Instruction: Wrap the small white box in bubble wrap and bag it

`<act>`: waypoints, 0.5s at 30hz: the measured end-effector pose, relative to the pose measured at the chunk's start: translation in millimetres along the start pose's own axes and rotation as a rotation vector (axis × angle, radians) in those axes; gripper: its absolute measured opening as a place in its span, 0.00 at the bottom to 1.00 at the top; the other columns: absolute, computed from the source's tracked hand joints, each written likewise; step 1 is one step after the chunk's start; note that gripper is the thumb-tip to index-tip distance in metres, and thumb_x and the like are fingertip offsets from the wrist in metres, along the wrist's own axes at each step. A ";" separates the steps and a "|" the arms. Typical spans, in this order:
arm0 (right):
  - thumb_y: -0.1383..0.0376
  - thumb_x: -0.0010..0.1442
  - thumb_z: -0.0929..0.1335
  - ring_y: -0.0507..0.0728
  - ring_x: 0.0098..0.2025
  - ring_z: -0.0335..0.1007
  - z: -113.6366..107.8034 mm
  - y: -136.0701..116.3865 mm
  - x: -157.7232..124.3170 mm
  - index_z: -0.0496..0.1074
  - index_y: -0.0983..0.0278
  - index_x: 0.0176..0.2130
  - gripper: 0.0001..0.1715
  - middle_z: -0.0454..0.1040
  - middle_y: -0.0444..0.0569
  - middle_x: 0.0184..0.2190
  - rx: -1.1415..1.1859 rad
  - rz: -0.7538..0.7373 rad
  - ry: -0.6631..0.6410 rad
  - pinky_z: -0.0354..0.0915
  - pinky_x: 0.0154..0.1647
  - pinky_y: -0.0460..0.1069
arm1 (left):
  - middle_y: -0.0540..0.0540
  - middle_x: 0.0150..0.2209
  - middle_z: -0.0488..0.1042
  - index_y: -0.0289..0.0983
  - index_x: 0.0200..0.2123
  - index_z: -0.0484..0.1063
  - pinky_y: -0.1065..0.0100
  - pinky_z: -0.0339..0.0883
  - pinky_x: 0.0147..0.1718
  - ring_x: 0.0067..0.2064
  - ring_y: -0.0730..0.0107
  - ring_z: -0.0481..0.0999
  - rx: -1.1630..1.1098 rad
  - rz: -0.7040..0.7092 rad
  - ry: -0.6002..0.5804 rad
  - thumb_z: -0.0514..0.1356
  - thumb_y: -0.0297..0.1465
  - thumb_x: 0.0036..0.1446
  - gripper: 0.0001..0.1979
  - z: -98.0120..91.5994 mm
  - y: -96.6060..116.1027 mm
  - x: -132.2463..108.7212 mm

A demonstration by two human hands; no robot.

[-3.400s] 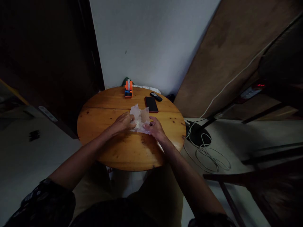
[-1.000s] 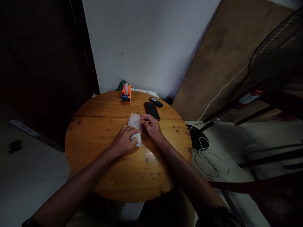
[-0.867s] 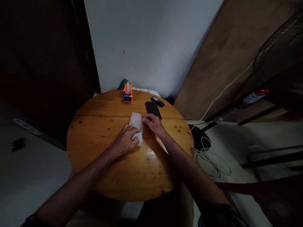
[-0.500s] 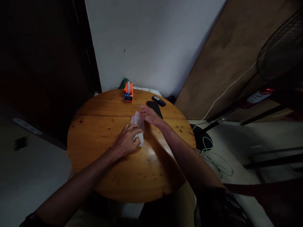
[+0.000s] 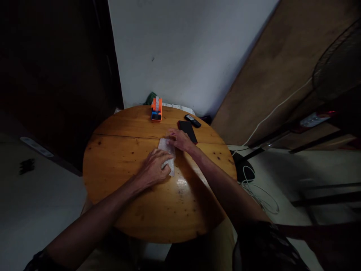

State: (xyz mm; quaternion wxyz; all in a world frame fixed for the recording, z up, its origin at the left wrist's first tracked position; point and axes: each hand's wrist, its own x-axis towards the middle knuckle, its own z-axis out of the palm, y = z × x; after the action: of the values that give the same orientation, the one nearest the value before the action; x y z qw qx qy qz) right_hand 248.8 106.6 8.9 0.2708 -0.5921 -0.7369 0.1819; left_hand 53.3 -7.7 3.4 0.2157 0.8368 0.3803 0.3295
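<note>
A narrow, whitish, see-through piece of bubble wrap [image 5: 171,165] lies lengthwise on the round wooden table [image 5: 113,165]. It looks folded, and I cannot make out what is inside, if anything. My left hand [image 5: 156,165] lies over its left side and near half, fingers bent across the top and thumb at the near end. At the far end is my right hand [image 5: 179,140], its bent fingers and thumb touching the wrap's edge. The fingertips there are partly blurred.
Behind my right hand lie a black phone-like slab with red edges [image 5: 188,131] and a dark remote-like handset [image 5: 193,121]. An orange and blue tape dispenser [image 5: 156,109] stands at the table's back. Beyond rises a pale wall [image 5: 180,52]; a white cable [image 5: 261,194] coils on the floor at right.
My right hand's fingers have bent down onto the far end of the bubble wrap, which now lies flatter there. My left hand stays on it. The whole view has shifted slightly.
</note>
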 end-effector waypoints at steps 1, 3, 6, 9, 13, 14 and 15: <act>0.66 0.47 0.77 0.59 0.43 0.74 -2.2 0.2 -3.2 0.76 0.59 0.48 0.26 0.79 0.49 0.42 -0.001 0.045 0.032 0.67 0.47 0.54 | 0.42 0.49 0.79 0.37 0.50 0.79 0.56 0.66 0.57 0.53 0.56 0.72 0.001 -0.002 -0.004 0.55 0.24 0.51 0.23 0.0 0.1 0.3; 0.63 0.51 0.76 0.59 0.39 0.75 -6.9 -0.3 -8.4 0.76 0.62 0.47 0.22 0.79 0.51 0.39 -0.001 0.143 0.065 0.68 0.42 0.52 | 0.42 0.49 0.79 0.36 0.49 0.79 0.56 0.67 0.56 0.53 0.56 0.72 0.003 -0.005 -0.013 0.55 0.24 0.50 0.23 0.1 0.1 0.9; 0.59 0.51 0.76 0.57 0.30 0.73 -9.4 -5.8 -12.3 0.77 0.65 0.39 0.17 0.77 0.48 0.28 0.093 0.335 0.028 0.65 0.29 0.49 | 0.42 0.48 0.79 0.37 0.49 0.79 0.56 0.66 0.56 0.52 0.56 0.73 -0.004 -0.008 -0.017 0.56 0.24 0.50 0.23 0.2 -0.5 1.4; 0.57 0.47 0.77 0.53 0.21 0.66 -5.1 -15.1 -12.6 0.74 0.64 0.29 0.16 0.70 0.44 0.18 0.251 0.453 -0.045 0.56 0.18 0.46 | 0.42 0.48 0.79 0.38 0.48 0.79 0.56 0.67 0.56 0.52 0.56 0.73 -0.021 -0.003 -0.014 0.56 0.24 0.49 0.23 0.3 -2.0 1.3; 0.58 0.46 0.77 0.48 0.16 0.56 1.1 -22.6 -11.6 0.66 0.62 0.21 0.19 0.62 0.39 0.13 0.319 0.440 -0.075 0.50 0.15 0.44 | 0.42 0.48 0.79 0.37 0.49 0.79 0.56 0.66 0.56 0.53 0.56 0.73 -0.034 0.009 -0.004 0.55 0.24 0.51 0.23 1.1 -3.7 0.7; 0.59 0.46 0.76 0.48 0.15 0.54 2.1 -22.7 -11.4 0.65 0.62 0.20 0.19 0.60 0.38 0.12 0.329 0.433 -0.080 0.49 0.14 0.44 | 0.42 0.48 0.79 0.36 0.49 0.79 0.56 0.66 0.56 0.53 0.56 0.73 -0.036 0.012 -0.001 0.55 0.25 0.51 0.23 1.4 -3.9 0.6; 0.61 0.47 0.75 0.47 0.15 0.52 3.0 -22.0 -11.2 0.63 0.62 0.19 0.18 0.58 0.37 0.12 0.335 0.425 -0.082 0.48 0.14 0.44 | 0.42 0.48 0.79 0.36 0.49 0.79 0.56 0.66 0.56 0.53 0.56 0.73 -0.036 0.014 0.002 0.55 0.25 0.51 0.23 1.7 -3.9 0.6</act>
State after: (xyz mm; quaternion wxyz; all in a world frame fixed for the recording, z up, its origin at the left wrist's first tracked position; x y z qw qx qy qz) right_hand 231.6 90.7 17.4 0.2906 -0.6726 -0.5660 0.3778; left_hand 52.9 -5.0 0.1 0.2280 0.8352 0.3685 0.3386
